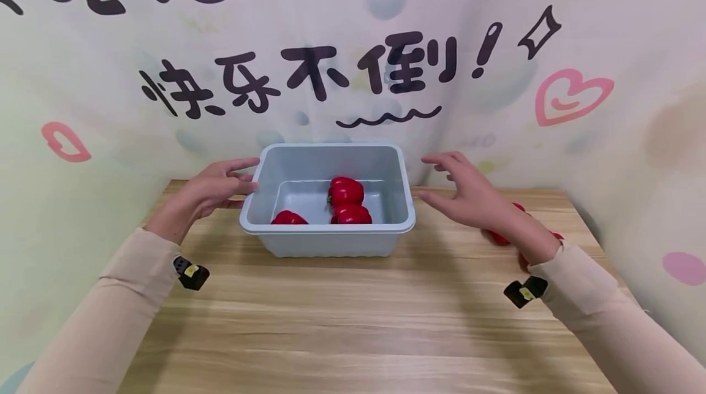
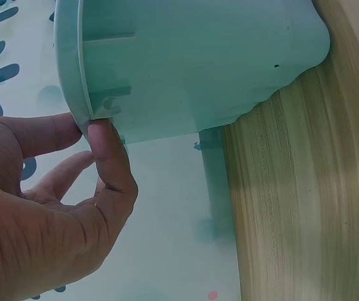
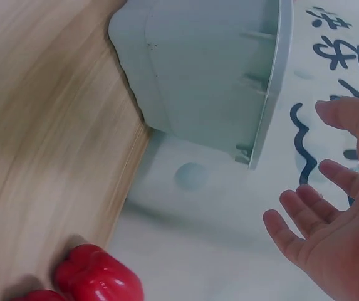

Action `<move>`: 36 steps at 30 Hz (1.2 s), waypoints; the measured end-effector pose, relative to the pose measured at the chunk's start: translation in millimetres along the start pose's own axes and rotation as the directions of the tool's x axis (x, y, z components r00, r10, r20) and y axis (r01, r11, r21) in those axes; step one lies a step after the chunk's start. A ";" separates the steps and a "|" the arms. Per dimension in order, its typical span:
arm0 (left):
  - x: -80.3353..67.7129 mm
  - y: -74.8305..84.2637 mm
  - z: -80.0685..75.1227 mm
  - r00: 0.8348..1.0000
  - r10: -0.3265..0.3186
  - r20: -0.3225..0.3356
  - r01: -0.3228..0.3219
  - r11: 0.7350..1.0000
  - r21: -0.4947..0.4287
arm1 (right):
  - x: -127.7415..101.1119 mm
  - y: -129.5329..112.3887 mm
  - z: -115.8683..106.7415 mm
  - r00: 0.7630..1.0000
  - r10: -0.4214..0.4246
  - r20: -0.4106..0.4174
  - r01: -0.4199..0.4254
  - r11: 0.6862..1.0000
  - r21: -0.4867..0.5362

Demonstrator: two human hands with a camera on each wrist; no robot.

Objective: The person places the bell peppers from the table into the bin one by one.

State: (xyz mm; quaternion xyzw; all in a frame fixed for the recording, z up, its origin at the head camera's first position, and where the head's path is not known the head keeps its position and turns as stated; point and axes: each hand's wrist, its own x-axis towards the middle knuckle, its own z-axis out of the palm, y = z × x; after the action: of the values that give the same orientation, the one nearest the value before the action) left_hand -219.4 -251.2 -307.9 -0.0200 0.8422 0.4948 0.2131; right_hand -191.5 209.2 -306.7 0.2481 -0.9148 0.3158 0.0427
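A pale wooden table point(image 1: 353, 314) stands before a lettered backdrop, with a grey rectangular plastic tub point(image 1: 328, 236) at its far middle holding red bell peppers point(image 1: 345, 191). The left hand point(image 1: 217, 189) touches the tub's left rim with relaxed fingers; the right hand point(image 1: 469, 195) hovers spread, just right of the tub. More red peppers point(image 3: 98, 276) lie right of the tub, so this looks like steadying it, and another pepper would call for a right-hand reach.

Bin point(image 1: 331, 241): pale grey-blue. Peppers point(image 1: 345, 190): glossy red. Table point(image 1: 353, 320): light wood grain. Backdrop point(image 1: 607, 26): pastel, black lettering, pink hearts.
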 end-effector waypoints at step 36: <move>-1.1 -0.8 1.5 1.000 0.006 0.014 -0.006 1.000 0.003 | -131.8 75.5 44.5 0.945 0.242 -0.221 -0.204 0.962 0.179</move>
State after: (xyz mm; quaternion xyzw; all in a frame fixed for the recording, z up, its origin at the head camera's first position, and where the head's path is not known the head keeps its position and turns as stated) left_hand -217.7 -250.5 -308.8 -0.0137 0.8415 0.4942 0.2178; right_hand -109.2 289.9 -415.1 0.1051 -0.8979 0.4161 0.0982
